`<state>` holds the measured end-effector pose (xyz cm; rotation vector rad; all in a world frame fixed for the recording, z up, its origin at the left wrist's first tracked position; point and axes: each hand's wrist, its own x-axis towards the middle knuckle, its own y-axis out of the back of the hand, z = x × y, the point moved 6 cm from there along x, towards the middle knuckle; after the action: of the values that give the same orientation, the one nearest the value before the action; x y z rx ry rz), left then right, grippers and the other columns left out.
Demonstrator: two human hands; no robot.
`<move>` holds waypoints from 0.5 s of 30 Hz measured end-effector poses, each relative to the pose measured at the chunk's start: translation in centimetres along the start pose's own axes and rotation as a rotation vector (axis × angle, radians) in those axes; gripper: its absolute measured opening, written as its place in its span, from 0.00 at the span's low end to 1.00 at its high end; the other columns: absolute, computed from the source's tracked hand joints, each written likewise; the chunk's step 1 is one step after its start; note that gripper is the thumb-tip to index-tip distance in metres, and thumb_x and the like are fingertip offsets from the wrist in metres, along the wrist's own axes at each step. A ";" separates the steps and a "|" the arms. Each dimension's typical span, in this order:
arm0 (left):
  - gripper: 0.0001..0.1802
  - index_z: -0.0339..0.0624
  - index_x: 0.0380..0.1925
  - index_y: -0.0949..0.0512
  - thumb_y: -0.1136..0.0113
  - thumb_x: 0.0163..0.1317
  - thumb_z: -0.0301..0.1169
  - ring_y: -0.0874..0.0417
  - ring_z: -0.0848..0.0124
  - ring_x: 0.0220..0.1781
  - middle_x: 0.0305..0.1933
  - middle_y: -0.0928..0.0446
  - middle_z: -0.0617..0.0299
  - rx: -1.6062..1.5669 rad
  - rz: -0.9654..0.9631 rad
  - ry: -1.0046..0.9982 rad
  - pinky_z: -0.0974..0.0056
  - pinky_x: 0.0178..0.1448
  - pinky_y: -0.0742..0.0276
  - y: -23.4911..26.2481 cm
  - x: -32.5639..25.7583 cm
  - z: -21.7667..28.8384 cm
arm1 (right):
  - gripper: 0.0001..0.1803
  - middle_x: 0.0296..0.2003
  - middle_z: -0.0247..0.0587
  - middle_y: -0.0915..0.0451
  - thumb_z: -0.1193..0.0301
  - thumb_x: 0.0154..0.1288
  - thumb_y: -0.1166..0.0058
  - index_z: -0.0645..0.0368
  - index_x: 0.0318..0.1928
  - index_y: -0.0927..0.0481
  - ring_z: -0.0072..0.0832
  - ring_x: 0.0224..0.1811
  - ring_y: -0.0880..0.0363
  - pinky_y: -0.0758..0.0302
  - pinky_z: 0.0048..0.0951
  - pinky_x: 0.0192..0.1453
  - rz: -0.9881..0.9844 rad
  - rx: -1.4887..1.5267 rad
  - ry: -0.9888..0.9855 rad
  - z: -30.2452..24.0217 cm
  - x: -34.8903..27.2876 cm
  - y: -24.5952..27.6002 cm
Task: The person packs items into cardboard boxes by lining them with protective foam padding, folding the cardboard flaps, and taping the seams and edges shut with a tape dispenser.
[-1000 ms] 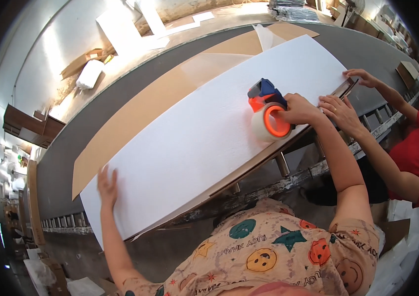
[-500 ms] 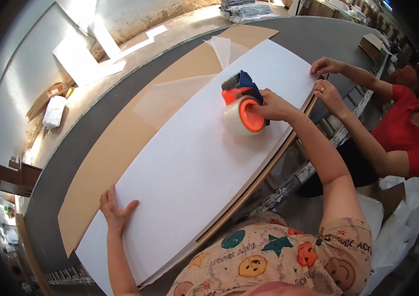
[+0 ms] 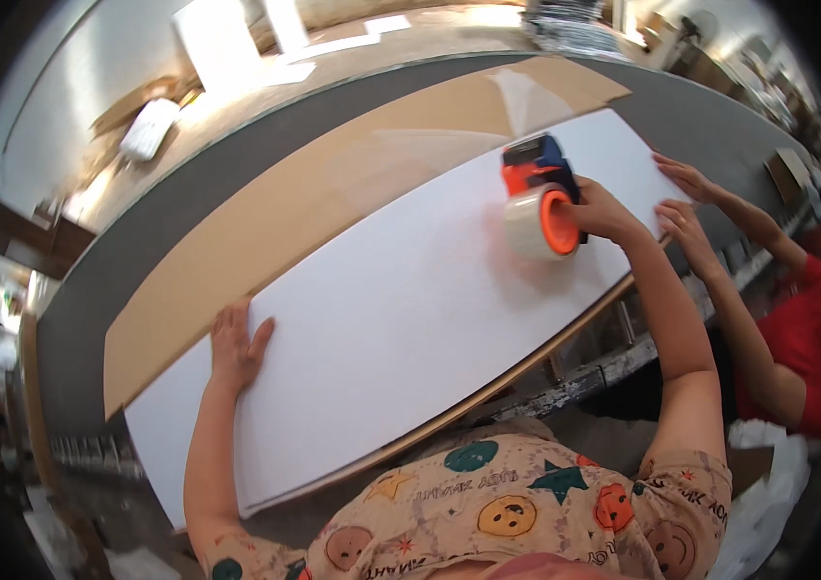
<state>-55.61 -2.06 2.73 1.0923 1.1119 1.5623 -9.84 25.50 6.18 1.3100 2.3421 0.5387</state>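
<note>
Left fingers (image 3: 230, 321) outstretched, thumb (image 3: 261, 336) apart; right fingers (image 3: 584, 207) in a curled grip (right forearm (image 3: 666, 302) bare, angled forward).

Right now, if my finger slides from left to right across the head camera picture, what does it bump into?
A brown boxy thing, a white bundle, the left hand, the orange and blue tape dispenser, the right hand, the co-worker's hands, then a red shirt.

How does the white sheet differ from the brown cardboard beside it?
The white sheet lies nearer the person; the brown cardboard lies on its far side. The left hand rests on the white sheet, while translucent film lies on the brown cardboard. Both look long and flat.
</note>
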 end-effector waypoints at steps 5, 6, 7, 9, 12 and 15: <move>0.27 0.39 0.50 0.27 0.45 0.63 0.50 0.29 0.52 0.60 0.55 0.26 0.48 -0.133 0.085 0.101 0.53 0.65 0.37 1.5 0.2 -0.2 | 0.22 0.37 0.36 0.18 0.59 0.63 0.49 0.65 0.47 0.21 0.24 0.38 0.20 0.24 0.28 0.45 -0.008 0.249 0.073 3.0 0.0 -1.2; 0.26 0.39 0.50 0.26 0.47 0.64 0.51 0.28 0.54 0.60 0.55 0.26 0.49 -0.139 0.104 0.130 0.54 0.65 0.36 1.5 0.4 -0.5 | 0.22 0.38 0.36 0.18 0.59 0.64 0.50 0.66 0.48 0.22 0.24 0.39 0.20 0.25 0.28 0.46 -0.040 0.192 0.034 4.0 0.3 -0.5; 0.27 0.39 0.51 0.27 0.50 0.65 0.52 0.30 0.55 0.62 0.57 0.27 0.49 -0.166 0.049 0.159 0.54 0.67 0.39 1.2 0.6 -0.2 | 0.24 0.43 0.40 0.20 0.59 0.65 0.50 0.68 0.52 0.25 0.26 0.45 0.22 0.27 0.29 0.51 -0.013 0.159 0.010 6.2 1.1 0.6; 0.25 0.41 0.51 0.26 0.48 0.65 0.50 0.31 0.55 0.63 0.57 0.27 0.49 -0.126 0.096 0.137 0.54 0.67 0.38 0.1 -0.3 -1.4 | 0.30 0.51 0.44 0.24 0.56 0.65 0.49 0.68 0.58 0.32 0.29 0.53 0.27 0.33 0.30 0.59 0.078 0.126 -0.081 8.1 2.3 0.0; 0.26 0.43 0.52 0.26 0.51 0.66 0.53 0.35 0.57 0.66 0.61 0.30 0.51 -0.079 0.109 0.193 0.55 0.71 0.45 0.6 -0.3 -1.3 | 0.32 0.50 0.43 0.25 0.53 0.65 0.49 0.68 0.59 0.32 0.31 0.53 0.27 0.34 0.31 0.59 0.070 0.070 -0.043 8.7 2.9 0.1; 0.28 0.44 0.53 0.26 0.53 0.67 0.55 0.37 0.58 0.68 0.62 0.31 0.53 -0.149 -0.009 0.210 0.56 0.73 0.49 -0.2 -1.0 -1.5 | 0.36 0.49 0.45 0.27 0.45 0.66 0.55 0.69 0.57 0.30 0.32 0.51 0.29 0.34 0.31 0.58 0.127 0.004 -0.036 8.3 2.4 0.5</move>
<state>-56.80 -3.24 2.09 0.8374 1.1161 1.7537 -6.34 28.89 -0.91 1.4660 2.2425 0.5443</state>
